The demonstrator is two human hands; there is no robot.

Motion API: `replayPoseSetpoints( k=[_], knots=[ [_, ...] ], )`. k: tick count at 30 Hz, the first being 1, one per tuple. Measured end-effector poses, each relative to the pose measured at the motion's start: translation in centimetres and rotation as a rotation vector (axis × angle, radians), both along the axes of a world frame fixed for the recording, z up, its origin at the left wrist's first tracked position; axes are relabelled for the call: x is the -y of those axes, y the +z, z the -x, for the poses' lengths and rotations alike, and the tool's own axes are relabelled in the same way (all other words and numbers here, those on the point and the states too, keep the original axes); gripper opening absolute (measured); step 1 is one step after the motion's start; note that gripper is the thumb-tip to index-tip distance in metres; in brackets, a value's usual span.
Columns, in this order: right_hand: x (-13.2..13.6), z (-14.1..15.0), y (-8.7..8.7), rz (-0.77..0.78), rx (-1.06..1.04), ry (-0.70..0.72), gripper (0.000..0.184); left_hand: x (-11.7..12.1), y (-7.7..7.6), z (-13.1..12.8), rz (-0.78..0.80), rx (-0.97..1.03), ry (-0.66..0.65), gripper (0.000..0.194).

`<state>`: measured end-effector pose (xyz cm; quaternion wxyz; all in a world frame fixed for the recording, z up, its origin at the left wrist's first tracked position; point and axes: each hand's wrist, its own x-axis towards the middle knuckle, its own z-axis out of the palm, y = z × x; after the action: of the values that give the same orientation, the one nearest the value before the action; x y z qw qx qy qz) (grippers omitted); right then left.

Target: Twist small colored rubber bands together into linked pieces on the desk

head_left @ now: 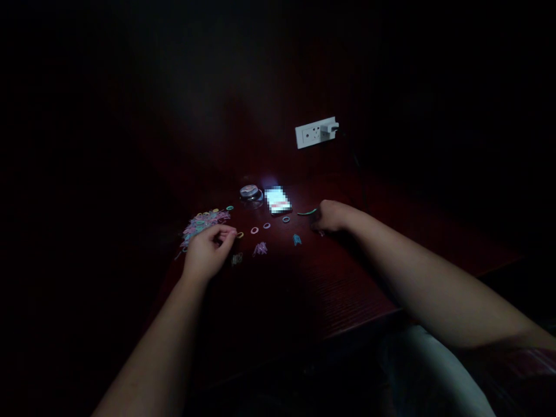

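Observation:
My left hand [207, 250] is at the front right of a mixed pile of small elastic hair bands [204, 223]. Its thumb and index finger are pinched beside a yellow hair band [240, 235]; what they hold, if anything, is too small to name. My right hand [332, 216] is curled down on the table, its fingertips in shadow, beside a green strip [307, 212]. Between the hands lie a pink band [255, 230], a purple band [267, 226] and a blue band [285, 219]. Nearer are small heaps of yellowish [237, 259], purple [260, 249] and blue bands [297, 239].
A round lidded jar [249, 194] and a lit phone [278, 200] stand at the back of the dark red table [347, 295]. On the wall is a white socket [310, 134] with a plug in it. The surroundings are very dark.

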<state>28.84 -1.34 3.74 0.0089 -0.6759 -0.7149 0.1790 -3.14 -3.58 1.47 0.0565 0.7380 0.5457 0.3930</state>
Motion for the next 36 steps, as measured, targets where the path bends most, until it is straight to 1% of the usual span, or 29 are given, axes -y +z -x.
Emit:
replayPoseSetpoints(
  k=[2, 6, 9, 13, 15, 19, 21, 23, 26, 30, 33, 36],
  knots=[
    [-0.1, -0.2, 0.0, -0.008, -0.026, -0.013, 0.028, -0.4, 0.0, 0.9, -0.008, 0.003, 0.058, 0.027],
    [-0.5, -0.5, -0.2, -0.101, -0.007, -0.035, 0.037, -1.3, -0.2, 2.9, 0.0, 0.015, 0.206, 0.029],
    [-0.6, -0.6, -0.4, -0.151, 0.014, -0.017, 0.038, -2.0, -0.7, 4.0, 0.022, 0.022, 0.262, 0.028],
    [-0.5, -0.5, -0.8, -0.136, 0.011, 0.094, 0.035, -3.0, -1.4, 4.8, 0.054, 0.05, 0.28, 0.024],
    [-0.6, -0.5, -1.0, -0.128, 0.02, 0.131, 0.03, -3.4, -1.8, 5.1, 0.053, 0.078, 0.286, 0.024],
    [-1.1, -0.8, -1.5, -0.093, 0.01, 0.14, 0.021, -3.8, -2.3, 6.0, 0.051, 0.062, 0.375, 0.022],
    [-1.4, -1.0, -1.7, -0.077, -0.017, 0.15, 0.022, -4.0, -2.5, 6.4, 0.057, 0.057, 0.4, 0.02],
    [-1.8, -1.1, -1.9, -0.091, -0.048, 0.143, 0.027, -4.0, -2.6, 6.6, 0.078, 0.053, 0.425, 0.017],
    [-2.1, -1.3, -2.1, -0.101, -0.081, 0.119, 0.032, -3.9, -2.8, 6.7, 0.173, 0.004, 0.431, 0.017],
    [-2.3, -1.4, -2.1, -0.147, -0.062, 0.076, 0.033, -4.1, -2.9, 6.9, 0.312, -0.067, 0.402, 0.021],
    [-2.3, -1.3, -1.9, -0.183, -0.053, 0.05, 0.033, -4.3, -3.0, 7.0, 0.368, -0.1, 0.426, 0.024],
    [-2.2, -1.1, -1.7, -0.208, -0.063, 0.036, 0.031, -4.3, -2.9, 7.0, 0.387, -0.126, 0.444, 0.02]
  ],
)
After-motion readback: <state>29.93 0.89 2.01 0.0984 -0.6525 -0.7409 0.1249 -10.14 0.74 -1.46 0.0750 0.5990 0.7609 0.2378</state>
